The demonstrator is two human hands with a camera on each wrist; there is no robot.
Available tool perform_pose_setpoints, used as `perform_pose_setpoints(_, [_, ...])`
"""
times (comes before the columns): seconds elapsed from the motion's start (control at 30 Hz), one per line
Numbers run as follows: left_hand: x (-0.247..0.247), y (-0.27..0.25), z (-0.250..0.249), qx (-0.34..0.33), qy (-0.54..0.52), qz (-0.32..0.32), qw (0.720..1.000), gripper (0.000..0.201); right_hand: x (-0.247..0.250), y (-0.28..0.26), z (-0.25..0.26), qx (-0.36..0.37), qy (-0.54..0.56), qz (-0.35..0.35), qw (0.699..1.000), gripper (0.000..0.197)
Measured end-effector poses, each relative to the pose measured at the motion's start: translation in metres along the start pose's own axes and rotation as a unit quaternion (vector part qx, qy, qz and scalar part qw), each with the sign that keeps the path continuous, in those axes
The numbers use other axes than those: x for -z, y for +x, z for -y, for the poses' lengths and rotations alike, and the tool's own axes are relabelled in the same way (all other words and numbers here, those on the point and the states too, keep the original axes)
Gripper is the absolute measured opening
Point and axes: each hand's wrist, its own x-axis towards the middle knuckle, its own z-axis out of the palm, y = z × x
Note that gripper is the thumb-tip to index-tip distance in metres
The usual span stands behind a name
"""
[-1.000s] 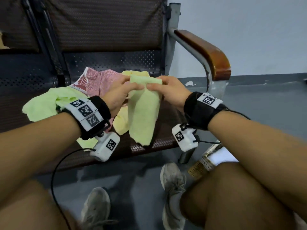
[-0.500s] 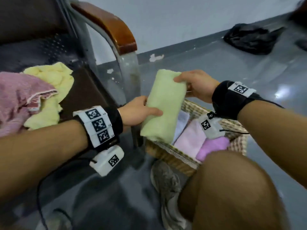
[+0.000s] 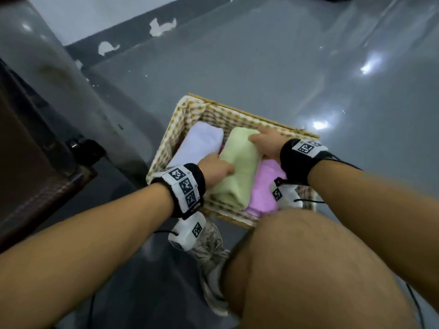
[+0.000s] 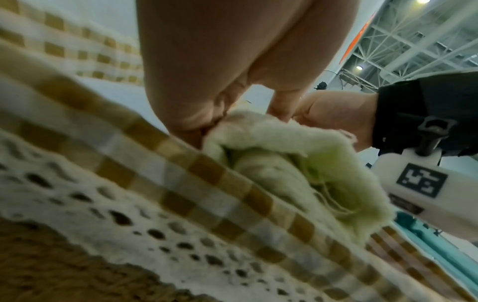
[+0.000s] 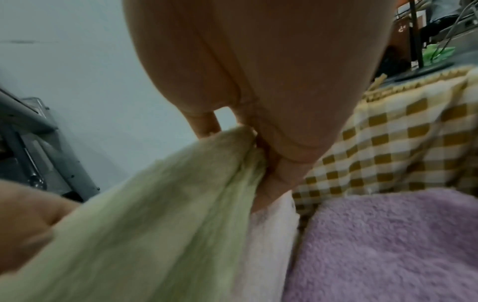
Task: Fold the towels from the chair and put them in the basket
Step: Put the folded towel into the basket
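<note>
Looking down past my bare knee, which is cutting off the near right corner of the wicker basket, I am seeing a grey sneaker on the floor just beside its near wall. My left hand is gripping the near-left side of the folded green towel, thumb on top and fingers curled under where I cannot follow them. My right hand is clamping the towel's far end, thumb over the top edge; in the right wrist view its fingers are pressing against the folded edge, though motion blur is smearing the cloth. The green towel is lying inside the basket, between a folded white towel on the left and a pink towel on the right, which is partly hidden under my right wrist camera. A thin red strip is peeking out between white and green; I cannot make out what it is. The checked liner is covering the basket walls. Farther left, a chair's metal leg is running out of frame, too blurred to read clearly.
</note>
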Motion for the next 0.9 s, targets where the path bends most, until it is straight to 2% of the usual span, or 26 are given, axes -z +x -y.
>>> perform_pose_setpoints(0.07, [-0.011,0.005,-0.005,0.001,-0.042,0.001,0.999,0.050,0.002,0.004,-0.006,-0.018,-0.031,-0.027,0.999,0.045])
perform_pose_setpoints(0.13, [-0.021,0.007,-0.014,-0.011,-0.104,0.006,0.994,0.056,0.014,0.004,-0.010,0.006,-0.067,-0.041,0.997,0.040])
perform_pose_setpoints(0.2, [-0.030,0.007,-0.020,-0.015,-0.140,0.039,0.989,0.059,0.027,0.001,-0.012,0.043,-0.121,-0.060,0.990,0.031])
perform_pose_setpoints(0.23, [-0.037,0.008,-0.022,-0.020,-0.121,0.060,0.991,0.056,0.034,-0.003,-0.015,0.045,-0.139,-0.071,0.987,0.027])
perform_pose_setpoints(0.33, [-0.052,0.010,-0.018,-0.050,0.058,0.076,0.994,0.048,0.042,-0.009,-0.032,-0.010,-0.220,-0.071,0.973,0.026])
perform_pose_setpoints(0.47, [-0.058,0.008,-0.009,-0.114,0.174,0.004,0.978,0.027,0.036,-0.014,-0.053,-0.063,-0.254,-0.061,0.963,0.037])
perform_pose_setpoints(0.57, [-0.054,0.006,-0.007,-0.094,0.192,-0.020,0.977,0.036,0.034,-0.019,-0.050,-0.072,-0.272,-0.063,0.958,0.044])
perform_pose_setpoints(0.73, [-0.036,0.003,-0.019,-0.095,0.232,-0.005,0.968,0.047,0.038,-0.034,-0.013,-0.005,-0.380,-0.045,0.924,0.039])
perform_pose_setpoints(0.83, [-0.007,-0.009,-0.025,-0.102,0.149,-0.014,0.983,0.031,0.027,-0.053,0.029,0.064,-0.424,-0.006,0.903,0.040])
perform_pose_setpoints(0.9, [0.024,-0.025,-0.030,-0.112,0.082,-0.027,0.990,0.020,0.012,-0.067,0.063,0.120,-0.440,0.048,0.889,0.035])
